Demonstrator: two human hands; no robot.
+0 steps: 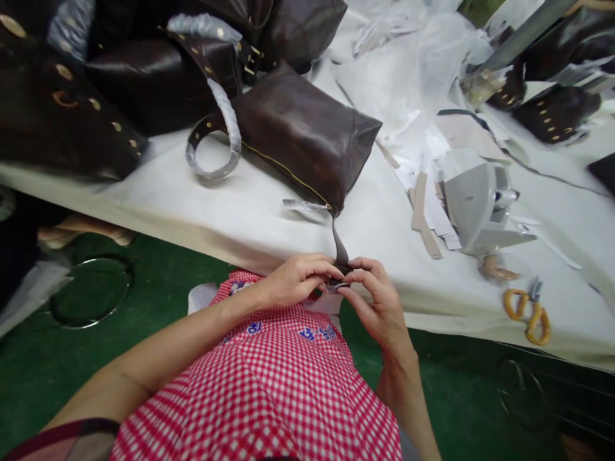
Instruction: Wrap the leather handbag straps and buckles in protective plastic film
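A dark brown leather bag (307, 128) lies on its side on the white-covered table, with a gold zipper (288, 169) along its lower edge. From the bag's near corner a narrow dark strap (339, 240) runs down to the table's front edge. My left hand (307, 276) pinches the strap's end from the left. My right hand (377, 294) grips the same end from the right, thumb and fingers close together. A small dark, shiny piece shows between the fingertips; its kind is unclear. Beside the bag curls a handle (225, 128) wrapped in clear plastic.
More dark brown bags (158, 83) crowd the table's left and back. To the right are a grey tape dispenser (473, 198), paper strips (423, 214), a roll of tape (500, 267) and orange-handled scissors (531, 310) near the edge. Plastic wrap (408, 70) is heaped behind.
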